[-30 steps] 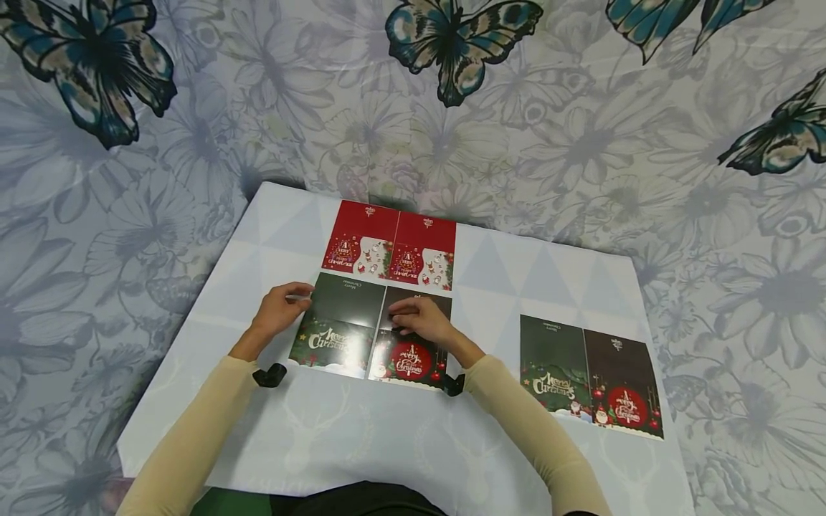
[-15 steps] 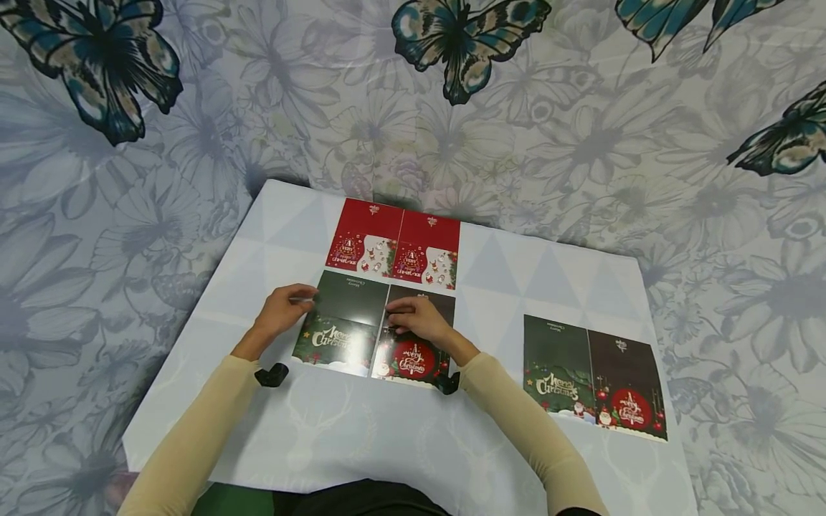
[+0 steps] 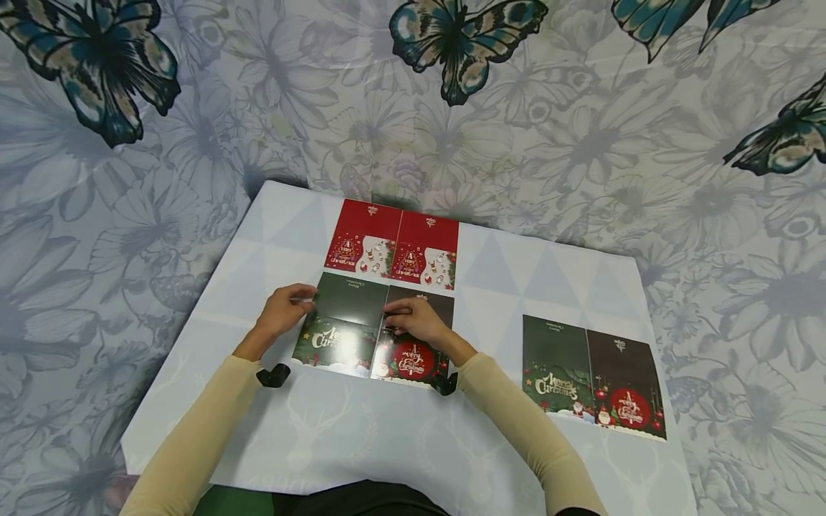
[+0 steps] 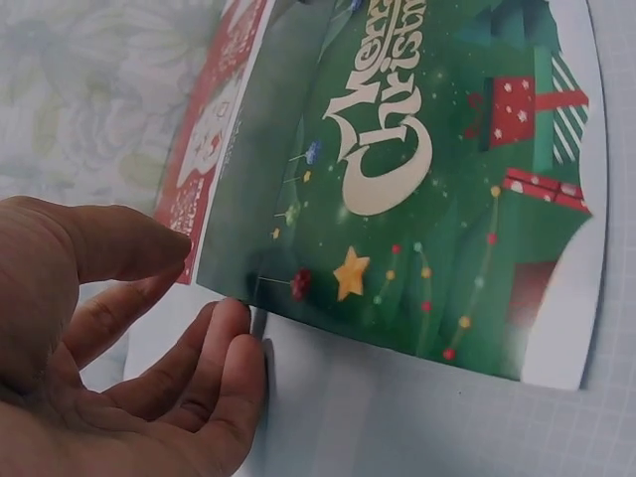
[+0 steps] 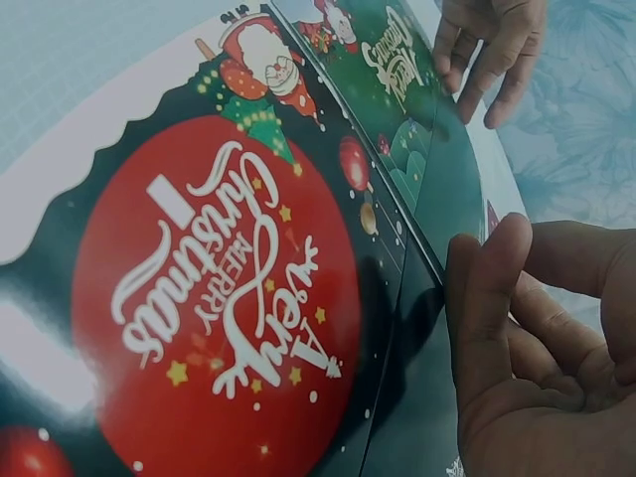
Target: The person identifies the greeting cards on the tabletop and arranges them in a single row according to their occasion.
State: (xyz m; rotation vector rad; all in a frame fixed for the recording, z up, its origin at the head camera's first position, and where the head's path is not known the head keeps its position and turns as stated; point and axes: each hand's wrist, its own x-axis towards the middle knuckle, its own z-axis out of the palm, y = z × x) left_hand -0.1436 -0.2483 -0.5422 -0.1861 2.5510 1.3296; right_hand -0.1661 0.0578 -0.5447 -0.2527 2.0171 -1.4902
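Note:
A green "Merry Christmas" card (image 3: 337, 344) lies unfolded near the table's middle, a crease across it. Beside it on the right lies a dark card with a red circle (image 3: 411, 360), their edges close together. My left hand (image 3: 284, 313) is at the green card's left edge, loosely bent fingertips against that edge in the left wrist view. My right hand (image 3: 419, 319) is over the upper half of the dark card and partly covers it. Its fingertips (image 5: 509, 238) touch near the seam between the two cards. Neither hand grips a card.
Two red Christmas cards (image 3: 393, 247) lie side by side just behind. At the right of the table, another green card (image 3: 556, 367) and dark card (image 3: 624, 383) lie next to each other. A pale patterned cloth (image 3: 361, 437) covers the table; a floral backdrop (image 3: 568, 143) stands behind.
My right hand has shifted slightly left toward the seam between the cards. The left hand stays at the green card's left edge, and the cards lie as before.

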